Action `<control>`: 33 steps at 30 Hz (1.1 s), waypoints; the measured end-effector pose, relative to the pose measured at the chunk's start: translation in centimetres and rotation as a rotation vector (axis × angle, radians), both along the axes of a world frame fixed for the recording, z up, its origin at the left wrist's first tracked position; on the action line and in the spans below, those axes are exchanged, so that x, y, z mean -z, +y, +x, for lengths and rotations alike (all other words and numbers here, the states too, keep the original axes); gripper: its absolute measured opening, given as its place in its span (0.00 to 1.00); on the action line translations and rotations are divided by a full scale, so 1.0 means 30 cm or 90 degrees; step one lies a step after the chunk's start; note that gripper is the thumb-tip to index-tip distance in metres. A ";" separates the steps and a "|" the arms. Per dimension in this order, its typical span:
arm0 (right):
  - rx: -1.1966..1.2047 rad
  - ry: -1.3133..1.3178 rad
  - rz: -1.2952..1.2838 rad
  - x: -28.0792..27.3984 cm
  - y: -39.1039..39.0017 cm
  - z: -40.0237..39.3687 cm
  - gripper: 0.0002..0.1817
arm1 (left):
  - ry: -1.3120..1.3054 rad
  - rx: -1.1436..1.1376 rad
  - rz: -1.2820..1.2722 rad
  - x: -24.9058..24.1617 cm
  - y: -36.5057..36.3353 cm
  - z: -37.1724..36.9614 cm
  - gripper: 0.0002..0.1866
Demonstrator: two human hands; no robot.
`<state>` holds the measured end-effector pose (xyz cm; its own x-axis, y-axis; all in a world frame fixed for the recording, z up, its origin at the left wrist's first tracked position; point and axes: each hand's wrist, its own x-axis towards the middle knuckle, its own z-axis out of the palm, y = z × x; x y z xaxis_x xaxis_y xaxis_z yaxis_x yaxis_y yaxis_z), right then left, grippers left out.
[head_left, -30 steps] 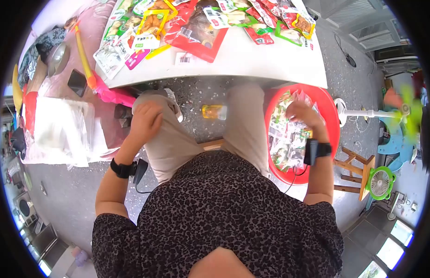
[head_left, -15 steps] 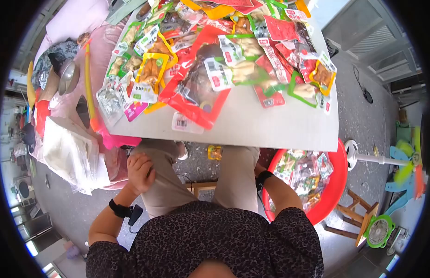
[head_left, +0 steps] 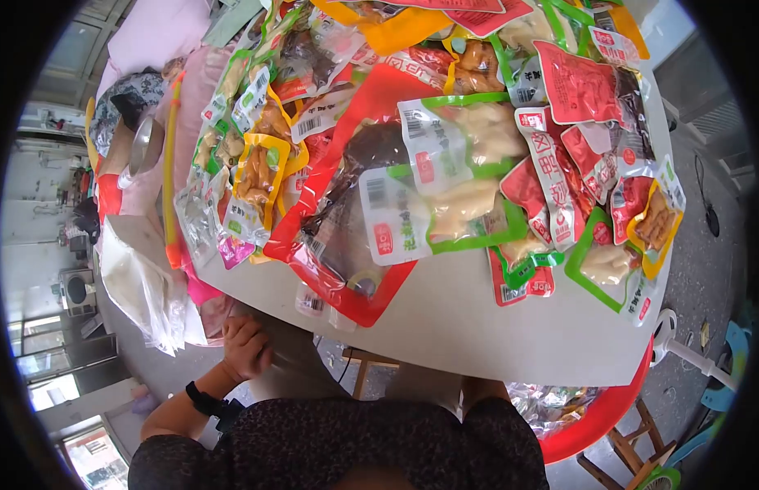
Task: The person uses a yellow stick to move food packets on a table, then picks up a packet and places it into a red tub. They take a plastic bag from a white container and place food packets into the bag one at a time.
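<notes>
My left hand (head_left: pixel 247 348) rests over my left thigh, below the table's front edge, its fingers curled in with nothing visible in them. My right hand is hidden under the table; only part of that arm shows. Many sealed food packets lie heaped on the white table (head_left: pixel 510 343). A large red-edged packet (head_left: pixel 392 290) of dark food sits near the front, partly under green-edged packets (head_left: pixel 469 211) of pale food. Orange-edged packets (head_left: pixel 257 175) lie to the left, and another (head_left: pixel 653 220) lies at the right.
A red tub (head_left: pixel 580 437) with more packets stands below the table at the right. White plastic bags (head_left: pixel 142 282) and pink cloth (head_left: pixel 155 37) are at the left. A white stand pole (head_left: pixel 694 355), a wooden stool (head_left: pixel 633 449) and a cable are on the right.
The view has tilted up and moved closer to the table, so the packets look larger. Less of the tub and my legs shows. My left hand stays curled on my thigh.
</notes>
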<state>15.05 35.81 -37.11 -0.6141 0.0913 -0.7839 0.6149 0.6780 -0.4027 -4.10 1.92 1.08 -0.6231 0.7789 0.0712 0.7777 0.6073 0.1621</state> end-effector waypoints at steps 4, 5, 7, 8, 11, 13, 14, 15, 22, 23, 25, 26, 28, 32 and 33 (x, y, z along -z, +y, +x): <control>-0.002 0.013 -0.011 0.040 -0.045 -0.083 0.13 | -0.008 -0.008 -0.043 -0.007 0.026 -0.001 0.13; -0.001 0.016 -0.013 0.046 -0.056 -0.099 0.13 | -0.009 -0.014 -0.054 -0.011 0.031 0.002 0.13; 0.002 0.021 -0.015 0.051 -0.075 -0.130 0.13 | -0.009 -0.020 -0.067 -0.008 0.047 0.001 0.12; 0.008 0.025 -0.017 0.051 -0.086 -0.147 0.13 | -0.004 -0.021 -0.070 -0.006 0.054 -0.001 0.12; 0.018 0.036 -0.023 0.045 -0.112 -0.182 0.13 | 0.005 -0.023 -0.082 -0.006 0.070 0.003 0.11; 0.021 0.039 -0.022 0.042 -0.120 -0.191 0.13 | 0.005 -0.026 -0.092 -0.009 0.086 0.006 0.11; 0.024 0.042 -0.021 0.039 -0.126 -0.196 0.13 | 0.006 -0.026 -0.091 -0.007 0.089 0.008 0.11; 0.024 0.045 -0.023 0.037 -0.128 -0.197 0.13 | 0.007 -0.027 -0.091 -0.006 0.087 0.010 0.11; 0.027 0.054 -0.017 0.048 -0.119 -0.182 0.13 | 0.016 -0.019 -0.085 0.000 0.065 0.007 0.12; 0.028 0.054 -0.015 0.048 -0.109 -0.166 0.13 | 0.017 -0.018 -0.081 -0.001 0.063 0.004 0.12; 0.022 0.055 -0.006 0.044 -0.075 -0.122 0.13 | 0.012 -0.020 -0.064 0.000 0.068 0.002 0.13; 0.018 0.061 -0.005 0.041 -0.062 -0.098 0.13 | 0.009 -0.014 -0.056 0.001 0.072 0.004 0.13; 0.016 0.060 0.006 0.012 -0.031 -0.019 0.13 | 0.007 0.000 -0.033 -0.002 0.086 -0.006 0.13; 0.020 0.075 0.022 -0.074 -0.007 0.124 0.13 | -0.022 0.036 0.053 -0.018 0.130 -0.007 0.13; 0.021 0.085 0.026 -0.102 -0.001 0.159 0.13 | -0.023 0.033 0.065 -0.027 0.148 -0.005 0.12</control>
<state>19.82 35.78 -34.06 -0.7082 0.1443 -0.6911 0.5808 0.6757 -0.4540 -4.24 6.37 1.88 -0.5860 0.7999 0.1296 0.8001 0.5458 0.2491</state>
